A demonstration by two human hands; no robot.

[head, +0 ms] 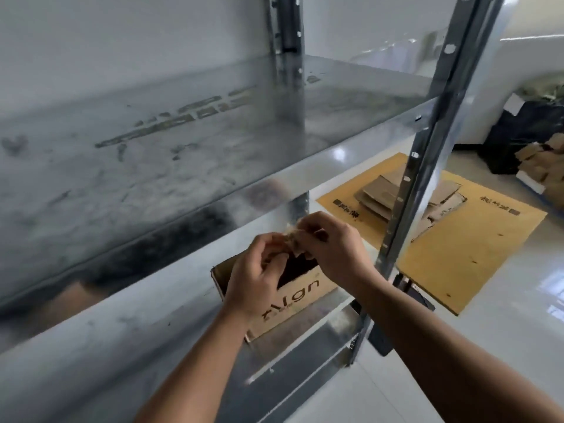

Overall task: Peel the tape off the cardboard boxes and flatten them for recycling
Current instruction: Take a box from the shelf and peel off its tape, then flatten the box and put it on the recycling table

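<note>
A small open cardboard box (300,296) with black lettering stands on a lower shelf of a metal rack. Above its open top, my left hand (259,276) and my right hand (335,242) meet. Between their fingertips they pinch a crumpled brownish scrap of tape (295,239). My left hand covers the box's left part. Farther right, several flattened cardboard pieces (393,196) lie stacked on a large yellow-brown cardboard sheet (464,251) on the floor.
The grey metal shelf (152,148) above the box juts toward me at chest height. An upright rack post (427,166) stands just right of my right hand. Black bags (525,132) and more cardboard (546,166) sit at the far right on the glossy white floor.
</note>
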